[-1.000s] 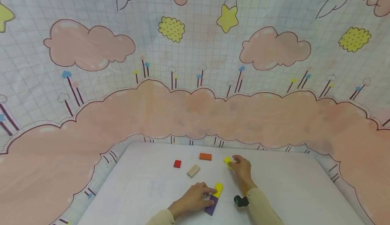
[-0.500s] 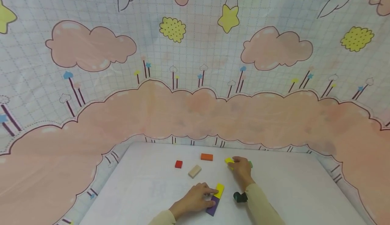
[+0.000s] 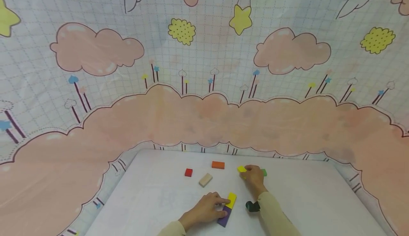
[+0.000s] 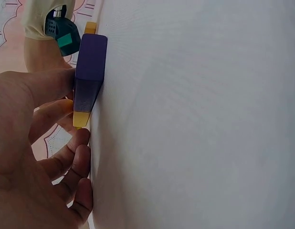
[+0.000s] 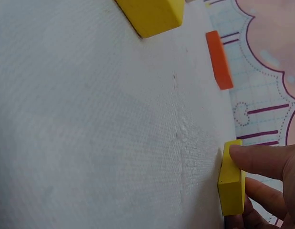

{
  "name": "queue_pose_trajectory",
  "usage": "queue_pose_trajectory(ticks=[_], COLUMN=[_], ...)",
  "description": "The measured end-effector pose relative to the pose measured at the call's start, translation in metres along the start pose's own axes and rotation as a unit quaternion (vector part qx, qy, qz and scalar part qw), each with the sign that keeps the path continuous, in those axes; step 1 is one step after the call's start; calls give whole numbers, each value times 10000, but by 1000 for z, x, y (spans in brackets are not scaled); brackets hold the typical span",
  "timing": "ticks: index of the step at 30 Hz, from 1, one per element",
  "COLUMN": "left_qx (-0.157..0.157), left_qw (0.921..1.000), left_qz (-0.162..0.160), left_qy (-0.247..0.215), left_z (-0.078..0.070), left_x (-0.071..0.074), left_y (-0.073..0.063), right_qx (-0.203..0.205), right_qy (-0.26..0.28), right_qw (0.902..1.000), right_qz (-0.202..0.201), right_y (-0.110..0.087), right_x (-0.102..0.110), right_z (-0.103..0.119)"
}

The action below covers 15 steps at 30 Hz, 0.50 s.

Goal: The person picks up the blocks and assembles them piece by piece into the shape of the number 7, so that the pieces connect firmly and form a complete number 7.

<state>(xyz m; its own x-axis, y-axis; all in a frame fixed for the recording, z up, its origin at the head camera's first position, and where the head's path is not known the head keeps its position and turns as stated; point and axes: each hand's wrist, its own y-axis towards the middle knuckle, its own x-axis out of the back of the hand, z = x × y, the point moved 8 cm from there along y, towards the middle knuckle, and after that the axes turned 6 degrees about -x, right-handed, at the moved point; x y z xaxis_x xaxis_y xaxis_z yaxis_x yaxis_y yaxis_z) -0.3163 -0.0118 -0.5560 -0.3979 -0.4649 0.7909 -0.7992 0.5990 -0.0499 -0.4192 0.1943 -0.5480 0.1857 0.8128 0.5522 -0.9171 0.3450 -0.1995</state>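
Observation:
On the white table a yellow block (image 3: 231,199) and a purple block (image 3: 224,216) lie end to end in one line. My left hand (image 3: 206,207) reaches them from the left, its extended index fingertip on the yellow block and its thumb on the purple block. In the left wrist view, the purple block (image 4: 91,57) hides most of the yellow block. Farther back, my right hand (image 3: 254,176) pinches a second yellow block (image 3: 241,169) between thumb and fingers. The right wrist view shows the thumb across this yellow block (image 5: 231,176), fingers on its other side.
An orange block (image 3: 218,165), a red block (image 3: 189,172) and a plain wooden block (image 3: 205,180) lie left of my right hand. Part of a green block (image 3: 264,172) shows behind that hand. A dark green wrist camera (image 3: 252,206) sits at the right sleeve. A patterned cloth backdrop (image 3: 204,119) rises behind.
My right fingers have closed in on the second yellow block, and more of the green block shows behind the hand. My left hand stays on the yellow and purple blocks.

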Motion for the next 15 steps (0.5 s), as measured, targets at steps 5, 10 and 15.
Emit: queue_pose_trajectory(ticks=[5,10,15], left_qx=[67,116,87], left_qw=[10000,9999,10000], left_qz=[-20,-5,18], left_qy=[0,7,-13], left_z=[1,1,0], left_x=[0,-1,1], left_y=[-2,-3,-3], right_qx=[-75,-50,-70], right_qy=[56,134,113], right_qw=[10000,9999,9998], right_qz=[-6,57,156], right_y=[-1,-3,-6], right_x=[-1,-1,2], right_z=[-2,-4,-3])
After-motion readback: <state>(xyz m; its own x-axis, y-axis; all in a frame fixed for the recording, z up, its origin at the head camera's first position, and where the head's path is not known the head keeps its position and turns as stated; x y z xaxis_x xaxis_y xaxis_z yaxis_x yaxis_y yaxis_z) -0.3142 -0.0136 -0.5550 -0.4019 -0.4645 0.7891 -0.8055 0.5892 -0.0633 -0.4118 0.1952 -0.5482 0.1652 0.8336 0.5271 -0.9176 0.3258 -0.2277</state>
